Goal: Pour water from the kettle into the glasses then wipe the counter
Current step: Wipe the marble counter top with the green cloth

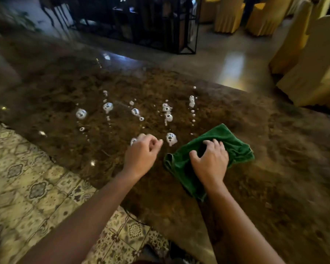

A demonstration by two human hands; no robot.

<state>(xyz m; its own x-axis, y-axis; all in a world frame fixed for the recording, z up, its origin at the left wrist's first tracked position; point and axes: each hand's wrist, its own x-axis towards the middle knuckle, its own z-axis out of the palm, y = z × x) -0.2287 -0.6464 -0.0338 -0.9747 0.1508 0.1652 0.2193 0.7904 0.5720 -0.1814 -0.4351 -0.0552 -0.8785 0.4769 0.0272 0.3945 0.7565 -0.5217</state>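
A green cloth lies crumpled on the brown marbled counter. My right hand presses down on the cloth with its fingers spread and gripping the fabric. My left hand rests on the counter just left of the cloth, fingers loosely curled, holding nothing. Several water puddles and drops glisten on the counter beyond both hands; one puddle sits between the hands, close to the cloth's far edge. No kettle or glasses are in view.
The counter's left edge runs diagonally above a patterned tile floor. Chairs in yellow covers stand past the counter at the right. A black metal frame stands on the far floor.
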